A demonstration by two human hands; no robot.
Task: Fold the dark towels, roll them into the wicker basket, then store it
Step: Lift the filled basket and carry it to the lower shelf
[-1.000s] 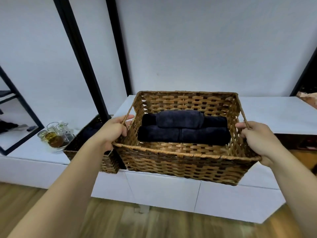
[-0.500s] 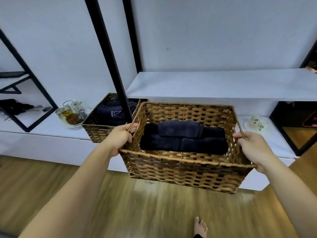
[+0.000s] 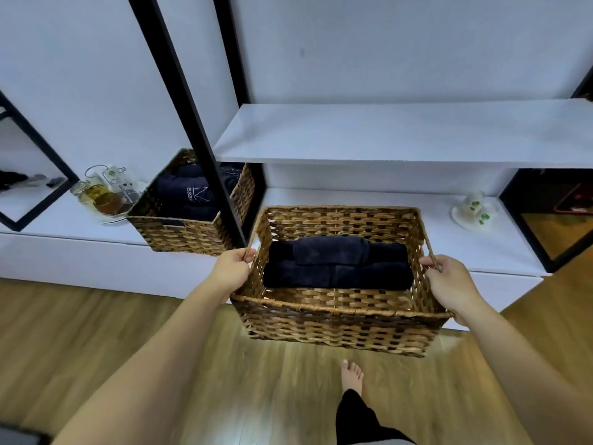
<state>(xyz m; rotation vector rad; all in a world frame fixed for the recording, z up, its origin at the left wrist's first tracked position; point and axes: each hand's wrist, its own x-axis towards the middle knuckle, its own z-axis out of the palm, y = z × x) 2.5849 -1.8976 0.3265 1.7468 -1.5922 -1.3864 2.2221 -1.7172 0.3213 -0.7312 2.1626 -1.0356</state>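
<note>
I carry a brown wicker basket [image 3: 337, 326] in front of me, above the wooden floor. Inside it lie rolled dark towels [image 3: 337, 264], one roll stacked on two others. My left hand [image 3: 231, 271] grips the thin handle on the basket's left side. My right hand [image 3: 449, 284] grips the handle on the right side. The basket hangs level, just in front of the low white shelf [image 3: 369, 200].
A second wicker basket [image 3: 186, 232] with dark towels sits on the low shelf at the left, behind a slanted black post [image 3: 192, 117]. A tray of glasses [image 3: 102, 195] stands further left. White cups [image 3: 475, 208] sit at the right. An upper white shelf [image 3: 401, 133] overhangs. My bare foot [image 3: 351, 375] is below.
The basket has come down from the level of the upper shelf toward the low shelf. My view has tilted downward, showing the floor and my foot. Both hands keep their grip.
</note>
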